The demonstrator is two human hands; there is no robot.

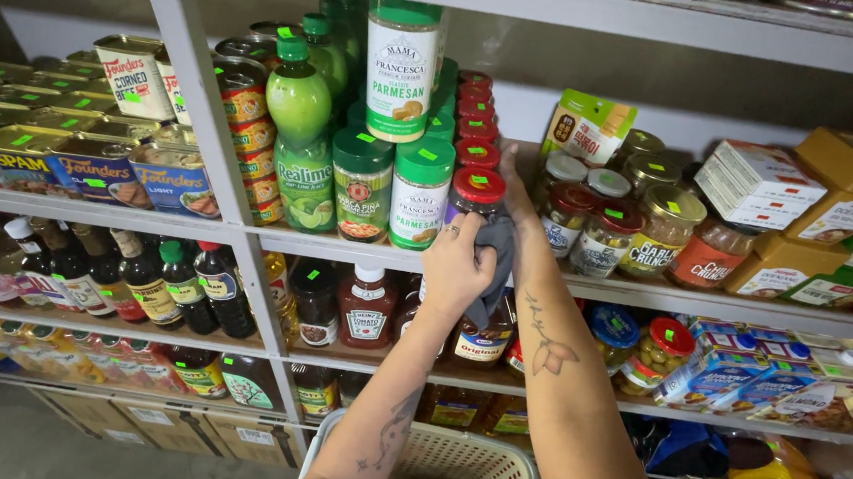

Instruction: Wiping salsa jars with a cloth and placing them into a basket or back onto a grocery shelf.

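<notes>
My left hand (453, 263), with a ring on one finger, grips a dark grey cloth (494, 258) in front of the middle shelf edge (347, 247). It is just below a red-lidded jar (477, 195) that heads a row of like jars running back. My right hand (515, 188) reaches onto the shelf. Its fingers lie stretched along the right side of that row, between it and the glass jars (585, 225) to the right. I see nothing held in it. The cloth hides part of its wrist.
Green-lidded shakers (419, 195) and a green lime juice bottle (302, 133) stand left of the red-lidded jars. Tins of meat (95, 165) fill the left shelf. Sauce bottles (148, 282) and a ketchup bottle (367, 307) sit one shelf down. A white plastic basket (472, 461) is below my arms.
</notes>
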